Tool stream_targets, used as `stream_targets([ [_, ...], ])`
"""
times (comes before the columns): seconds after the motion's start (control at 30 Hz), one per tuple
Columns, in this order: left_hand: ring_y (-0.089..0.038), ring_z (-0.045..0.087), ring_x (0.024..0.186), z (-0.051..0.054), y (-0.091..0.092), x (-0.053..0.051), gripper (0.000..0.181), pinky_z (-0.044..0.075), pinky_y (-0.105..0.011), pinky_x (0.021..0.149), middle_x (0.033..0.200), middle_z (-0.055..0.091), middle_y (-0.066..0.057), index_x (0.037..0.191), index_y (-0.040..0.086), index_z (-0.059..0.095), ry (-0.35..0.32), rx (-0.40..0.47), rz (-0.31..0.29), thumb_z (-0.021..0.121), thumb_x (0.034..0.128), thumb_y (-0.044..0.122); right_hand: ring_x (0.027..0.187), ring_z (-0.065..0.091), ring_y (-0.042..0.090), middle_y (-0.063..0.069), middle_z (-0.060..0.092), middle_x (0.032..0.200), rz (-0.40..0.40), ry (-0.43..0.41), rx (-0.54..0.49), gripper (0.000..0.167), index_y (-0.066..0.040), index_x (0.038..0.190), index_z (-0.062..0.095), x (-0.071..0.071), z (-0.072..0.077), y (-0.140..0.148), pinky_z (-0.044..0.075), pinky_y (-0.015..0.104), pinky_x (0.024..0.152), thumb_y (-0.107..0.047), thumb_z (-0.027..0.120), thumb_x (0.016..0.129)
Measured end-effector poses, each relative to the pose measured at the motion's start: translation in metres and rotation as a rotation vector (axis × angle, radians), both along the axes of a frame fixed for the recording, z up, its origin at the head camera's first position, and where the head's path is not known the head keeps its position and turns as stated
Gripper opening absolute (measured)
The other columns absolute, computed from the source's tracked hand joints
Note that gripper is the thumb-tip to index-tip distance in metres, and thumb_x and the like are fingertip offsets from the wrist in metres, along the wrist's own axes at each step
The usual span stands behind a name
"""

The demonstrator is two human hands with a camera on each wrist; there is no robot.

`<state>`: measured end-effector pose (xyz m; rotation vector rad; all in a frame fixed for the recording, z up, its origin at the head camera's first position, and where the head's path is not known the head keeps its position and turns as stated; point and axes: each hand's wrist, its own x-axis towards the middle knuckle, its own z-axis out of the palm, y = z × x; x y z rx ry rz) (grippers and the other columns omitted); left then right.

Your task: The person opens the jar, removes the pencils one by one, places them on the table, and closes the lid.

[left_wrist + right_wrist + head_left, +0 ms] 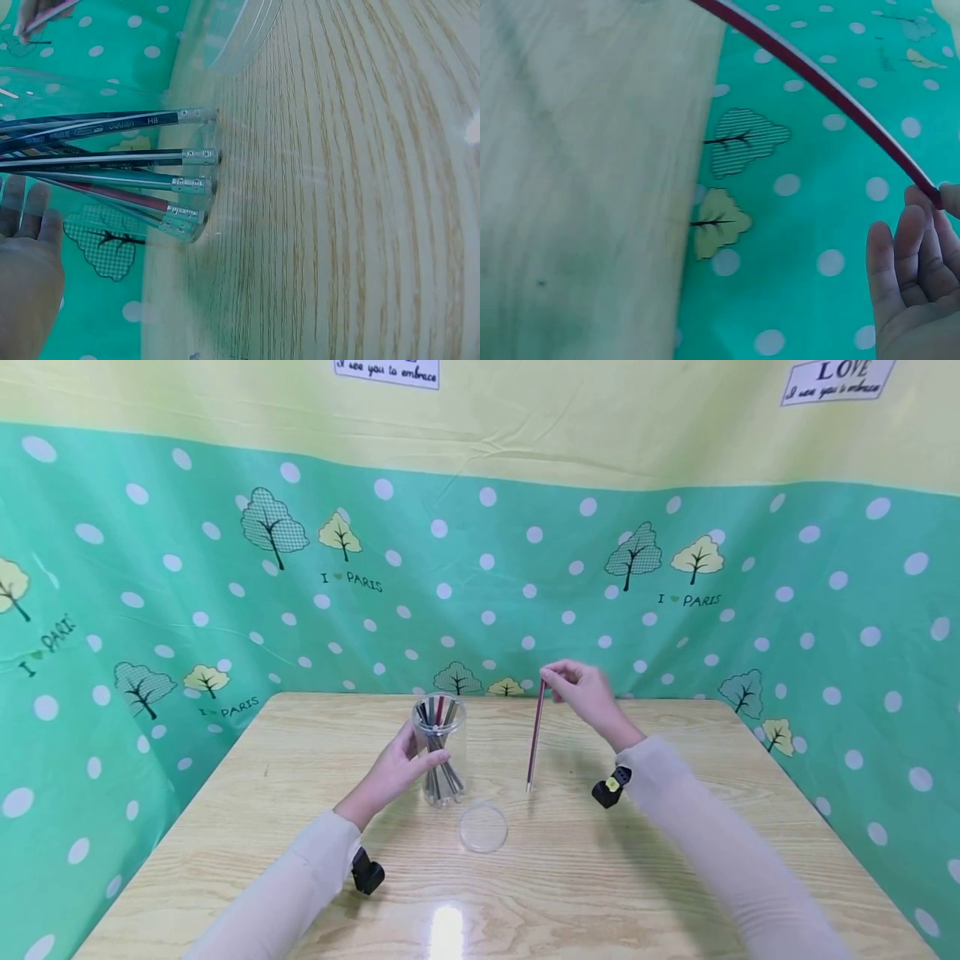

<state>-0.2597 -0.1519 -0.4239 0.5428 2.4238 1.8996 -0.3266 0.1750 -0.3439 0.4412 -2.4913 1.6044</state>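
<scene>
A clear plastic jar (459,752) stands upright on the table, holding several pencils (442,777). My left hand (397,772) grips the jar's side, fingers behind it and thumb in front. In the left wrist view, the pencils (142,157) show metal ferrules at the jar's bottom. Right of the jar, my right hand (588,693) pinches a dark red pencil (536,735) near its top end. That pencil hangs nearly upright, its metal-capped end low over the table. The right wrist view shows the red pencil (817,82) between thumb and fingertips.
A round clear lid (483,827) lies flat on the wooden table (585,877), just in front of the jar. Behind the table's far edge hangs a green dotted cloth (487,593) printed with trees. Each wrist carries a small black camera (367,870).
</scene>
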Motion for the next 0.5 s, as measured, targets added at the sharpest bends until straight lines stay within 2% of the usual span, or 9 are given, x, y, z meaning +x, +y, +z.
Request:
stream_targets([
  [0.17, -0.029, 0.032, 0.145, 0.000, 0.000, -0.001, 0.082, 0.025, -0.049, 0.118, 0.159, 0.034, -0.007, 0.160, 0.033, 0.021, -0.010, 0.004, 0.001, 0.071, 0.0955, 0.025, 0.084, 0.066, 0.022, 0.012, 0.070, 0.101, 0.012, -0.111, -0.014, 0.038, -0.005, 0.119, 0.069, -0.006, -0.022, 0.000, 0.059, 0.040, 0.082, -0.038, 0.064, 0.100],
  [0.33, -0.031, 0.032, 0.145, 0.001, 0.000, -0.001, 0.084, 0.025, -0.050, 0.118, 0.159, 0.034, -0.010, 0.160, 0.029, 0.022, -0.005, 0.003, 0.002, 0.073, 0.0941, 0.027, 0.085, 0.066, 0.021, 0.012, 0.070, 0.104, 0.022, -0.186, -0.022, 0.041, -0.002, 0.120, 0.068, -0.013, -0.043, 0.000, 0.059, 0.037, 0.083, -0.037, 0.064, 0.099],
  [0.5, -0.033, 0.032, 0.145, 0.001, 0.001, -0.001, 0.085, 0.025, -0.050, 0.118, 0.158, 0.035, -0.013, 0.161, 0.025, 0.021, -0.007, 0.011, 0.002, 0.074, 0.0935, 0.025, 0.095, 0.064, 0.036, 0.012, 0.069, 0.103, 0.035, -0.247, -0.026, 0.036, -0.001, 0.117, 0.069, -0.015, -0.057, -0.003, 0.059, 0.034, 0.081, -0.032, 0.064, 0.100],
])
